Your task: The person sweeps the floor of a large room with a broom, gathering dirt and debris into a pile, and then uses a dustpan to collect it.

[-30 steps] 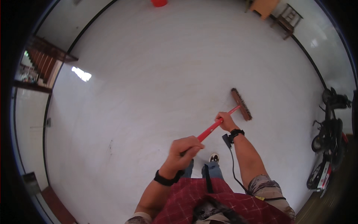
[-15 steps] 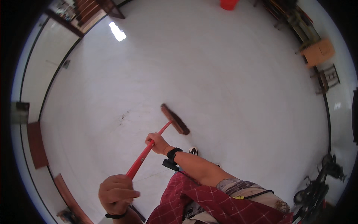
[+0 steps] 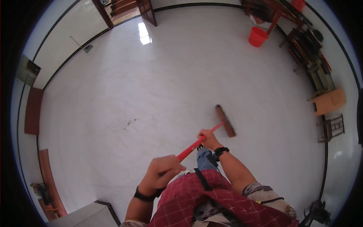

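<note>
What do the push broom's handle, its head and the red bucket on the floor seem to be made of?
Broom handle: smooth, red; perhaps painted wood or coated metal.
Broom head: probably wood, from its matt brown block; the dark bristles' fibre is unclear.
Red bucket: likely smooth plastic, given its even, bright colour.

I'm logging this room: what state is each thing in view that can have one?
Left hand: closed around the upper handle
Right hand: closed lower around the handle
Push broom: slanted, in both hands
Brown door: open
Red bucket: upright on the floor
Wooden chair: upright
Dark specks: scattered on the floor
</note>
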`<state>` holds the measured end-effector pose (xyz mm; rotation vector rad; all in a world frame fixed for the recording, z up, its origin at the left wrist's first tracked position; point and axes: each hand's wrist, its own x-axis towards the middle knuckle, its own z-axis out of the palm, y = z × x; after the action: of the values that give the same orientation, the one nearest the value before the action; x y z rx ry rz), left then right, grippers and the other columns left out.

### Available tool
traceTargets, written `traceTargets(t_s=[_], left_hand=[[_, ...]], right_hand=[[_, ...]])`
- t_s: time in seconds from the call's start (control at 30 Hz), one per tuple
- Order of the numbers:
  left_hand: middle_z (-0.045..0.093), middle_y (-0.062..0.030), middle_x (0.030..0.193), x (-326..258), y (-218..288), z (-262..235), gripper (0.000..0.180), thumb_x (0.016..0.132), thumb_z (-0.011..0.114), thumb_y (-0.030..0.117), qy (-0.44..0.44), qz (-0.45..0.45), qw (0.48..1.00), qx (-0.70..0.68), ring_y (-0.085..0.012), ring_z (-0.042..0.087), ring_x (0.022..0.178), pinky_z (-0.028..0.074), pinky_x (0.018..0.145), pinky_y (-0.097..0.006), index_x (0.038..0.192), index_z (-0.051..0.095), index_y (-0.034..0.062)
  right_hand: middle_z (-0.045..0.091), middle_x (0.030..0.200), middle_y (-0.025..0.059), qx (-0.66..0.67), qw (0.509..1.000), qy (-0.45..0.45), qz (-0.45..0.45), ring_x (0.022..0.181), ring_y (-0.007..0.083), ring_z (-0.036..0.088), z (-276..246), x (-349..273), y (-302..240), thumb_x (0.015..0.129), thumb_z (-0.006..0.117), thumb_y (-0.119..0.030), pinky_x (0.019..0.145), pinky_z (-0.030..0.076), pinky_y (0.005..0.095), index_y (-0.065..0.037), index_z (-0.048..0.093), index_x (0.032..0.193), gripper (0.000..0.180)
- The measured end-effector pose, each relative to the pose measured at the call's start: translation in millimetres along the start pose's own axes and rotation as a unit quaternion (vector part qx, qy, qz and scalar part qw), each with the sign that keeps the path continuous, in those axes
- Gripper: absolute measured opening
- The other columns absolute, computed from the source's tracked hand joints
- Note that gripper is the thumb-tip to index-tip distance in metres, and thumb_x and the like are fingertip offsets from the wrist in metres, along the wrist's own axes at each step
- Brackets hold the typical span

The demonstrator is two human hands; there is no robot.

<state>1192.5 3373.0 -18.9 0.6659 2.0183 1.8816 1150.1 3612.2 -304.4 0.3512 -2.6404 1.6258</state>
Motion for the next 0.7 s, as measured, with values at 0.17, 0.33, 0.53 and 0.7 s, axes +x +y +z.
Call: traceTargets(t_s=[0.17,0.33,0.53,0.7], left_hand=[[0.060,-0.0105,0.072,40.2,-51.7,-5.1,0.012,0.076,0.057,-0.005,0.072,-0.108,0.989,-0.074,-0.0216,0.054,0.063,0.042,0.058,-0.032,0.084,0.065,-0.0008],[0.056,-0.0120,0.060,32.3,-5.6,-52.9,0.008,0.068,0.053,-0.001,0.204,-0.029,0.978,0.037,-0.0187,0.048,0.050,0.039,0.049,-0.028,0.068,0.060,-0.0042],[0.054,-0.0138,0.056,28.1,56.1,-54.8,0.008,0.065,0.053,0.000,0.269,-0.055,0.952,0.138,-0.0197,0.046,0.044,0.035,0.045,-0.031,0.063,0.059,-0.0048],[0.060,-0.0095,0.064,36.8,70.4,-26.4,0.008,0.072,0.064,0.004,0.032,-0.006,0.968,0.249,-0.0248,0.055,0.051,0.045,0.051,-0.035,0.080,0.064,0.0026]], right_hand=[[0.058,0.067,0.0125,-0.001,1.000,-0.004,-0.008,0.064,0.0327,0.058,1.1,41.7,67.5,0.072,0.057,0.001,0.056,0.045,0.0392,-0.005,0.051,0.069,0.009],[0.059,0.072,0.0109,0.052,0.999,0.008,0.007,0.074,0.0353,0.055,94.0,88.8,3.9,0.070,0.059,-0.004,0.065,0.044,0.0450,-0.009,0.053,0.072,0.007],[0.061,0.074,0.0115,0.198,0.965,-0.171,-0.004,0.078,0.0335,0.056,169.6,109.3,-86.9,0.072,0.057,0.001,0.068,0.045,0.0422,-0.007,0.054,0.074,0.009],[0.058,0.068,0.0108,0.308,0.906,-0.285,-0.057,0.067,0.0296,0.053,168.6,111.0,-110.6,0.075,0.061,-0.006,0.064,0.043,0.0368,-0.005,0.054,0.070,0.009]])
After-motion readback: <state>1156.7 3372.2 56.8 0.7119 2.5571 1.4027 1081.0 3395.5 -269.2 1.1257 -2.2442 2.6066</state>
